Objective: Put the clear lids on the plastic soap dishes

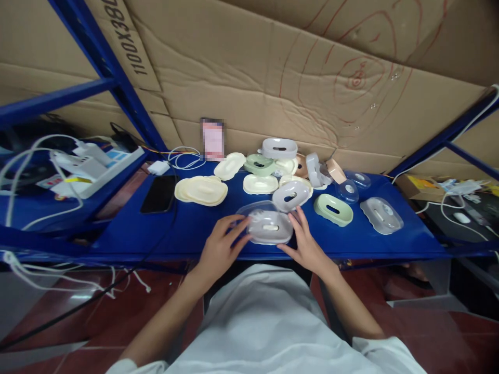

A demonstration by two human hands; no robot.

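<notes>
A grey oval soap dish (268, 235) with a slot in its middle sits at the front of the blue table, between my two hands. My left hand (224, 241) grips its left side, with fingertips and thumb at the edge. Around the opposite side curve the thumb and fingers of my right hand (307, 244), holding the right edge. A clear plastic cover (249, 206) shows just behind the dish, partly overlapped by it. Touching the back right is another grey slotted piece (281, 200), close to my right fingertips.
Green slotted tray (334, 210), clear-covered grey dish (381, 215) and clear lids (346, 191) lie right. Cream oval pieces (206, 191) and a dark phone (159, 195) lie left. A lit phone (213, 139) leans on the cardboard (241, 67). Blue shelf posts (113, 72) flank the table.
</notes>
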